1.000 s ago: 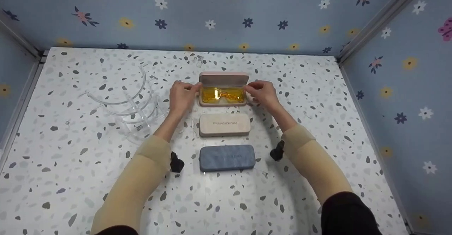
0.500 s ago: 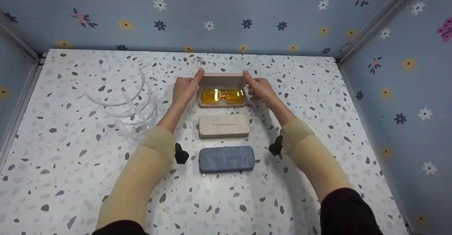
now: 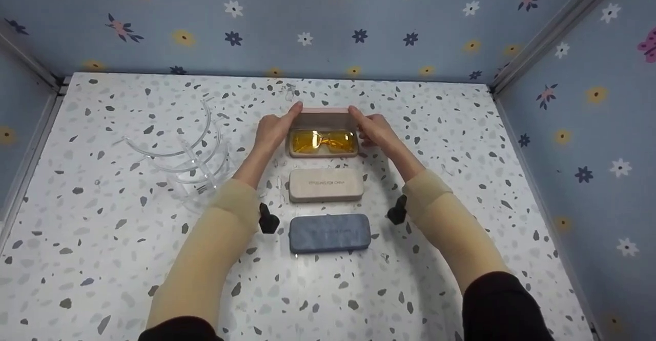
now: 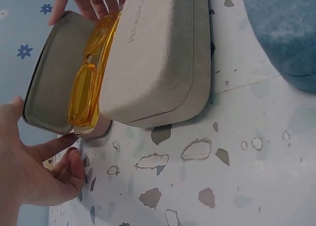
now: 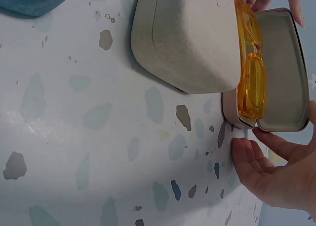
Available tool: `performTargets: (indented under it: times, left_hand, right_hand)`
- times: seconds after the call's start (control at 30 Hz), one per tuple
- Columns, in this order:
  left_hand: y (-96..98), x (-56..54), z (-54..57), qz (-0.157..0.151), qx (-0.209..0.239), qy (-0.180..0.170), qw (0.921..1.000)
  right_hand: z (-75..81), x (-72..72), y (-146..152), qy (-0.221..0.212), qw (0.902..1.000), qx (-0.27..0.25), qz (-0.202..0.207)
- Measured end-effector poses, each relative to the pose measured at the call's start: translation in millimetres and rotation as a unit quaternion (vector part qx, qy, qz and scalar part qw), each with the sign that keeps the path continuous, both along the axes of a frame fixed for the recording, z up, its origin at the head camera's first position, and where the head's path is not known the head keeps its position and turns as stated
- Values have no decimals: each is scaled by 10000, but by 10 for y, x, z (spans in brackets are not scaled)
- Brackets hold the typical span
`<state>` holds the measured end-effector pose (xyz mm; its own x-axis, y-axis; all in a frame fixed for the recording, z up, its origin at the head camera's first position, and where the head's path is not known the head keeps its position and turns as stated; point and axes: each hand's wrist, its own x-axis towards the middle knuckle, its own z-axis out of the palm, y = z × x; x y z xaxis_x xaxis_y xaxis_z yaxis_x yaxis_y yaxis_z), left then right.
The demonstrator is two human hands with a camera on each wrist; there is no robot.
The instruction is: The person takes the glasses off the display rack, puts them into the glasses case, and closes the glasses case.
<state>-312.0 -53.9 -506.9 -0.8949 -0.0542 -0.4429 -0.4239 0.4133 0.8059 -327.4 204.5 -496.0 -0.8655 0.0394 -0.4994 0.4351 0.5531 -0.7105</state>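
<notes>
At the back of the row, a pink glasses case (image 3: 326,120) stands with its lid raised. Yellow-tinted glasses (image 3: 338,142) lie in its lower half, also seen as orange-yellow frames (image 4: 85,87) in the left wrist view. My left hand (image 3: 271,132) holds the lid's left end, thumb on the top edge and index finger low by the hinge. The right hand (image 3: 378,132) grips the opposite end the same way; in the right wrist view its other fingers (image 5: 249,159) curl beneath the index finger, beside the case.
A closed beige glasses case (image 3: 326,185) lies just in front of the open one, and a closed blue case (image 3: 329,233) nearer me. Clear curved plastic racks (image 3: 197,161) stand to the left. A flowered wall (image 3: 328,23) borders the speckled table (image 3: 328,300) behind.
Both thumbs have gone from the case's corners up onto the lid's top edge, and the hands have come slightly inward. The lid now leans a little more forward over the glasses.
</notes>
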Motion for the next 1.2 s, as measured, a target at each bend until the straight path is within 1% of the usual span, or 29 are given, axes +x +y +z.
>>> performTargets:
  times: [0.13, 0.2, 0.3, 0.4, 0.5, 0.6, 0.73, 0.93, 1.03, 1.2]
  left_hand:
    - [-46, 4, 13, -108, 189, -185, 9996]
    - [-70, 13, 14, -194, 243, -206, 9993]
    - [-102, 31, 4, -328, 266, -144, 9990]
    - [-123, 47, -18, -423, 281, -3, 9987]
    - [-137, 62, -49, -488, 324, 204, 9981]
    - [-155, 74, -89, -618, 341, 408, 9967]
    - [-180, 79, -146, -892, 366, 641, 9933]
    - [-215, 88, -229, -1268, 345, 1064, 9856]
    - [-227, 115, -260, -1366, 245, 1135, 9838]
    - [-227, 148, -296, -1378, 181, 1071, 9845]
  right_hand:
    - [18, 8, 32, -31, 9997, -230, 59]
    - [24, 13, 57, -97, 9993, -341, 103]
    - [29, 23, 89, -195, 9984, -487, 193]
    - [33, 35, 112, -197, 9971, -648, 333]
    - [31, 48, 135, -154, 9955, -810, 466]
    - [22, 60, 164, -117, 9932, -967, 642]
    - [12, 83, 214, -143, 9913, -987, 860]
    - [-12, 112, 266, -164, 9890, -955, 1122]
    - [-29, 124, 277, -107, 9869, -990, 1270]
    - [-45, 156, 297, -1, 9854, -960, 1409]
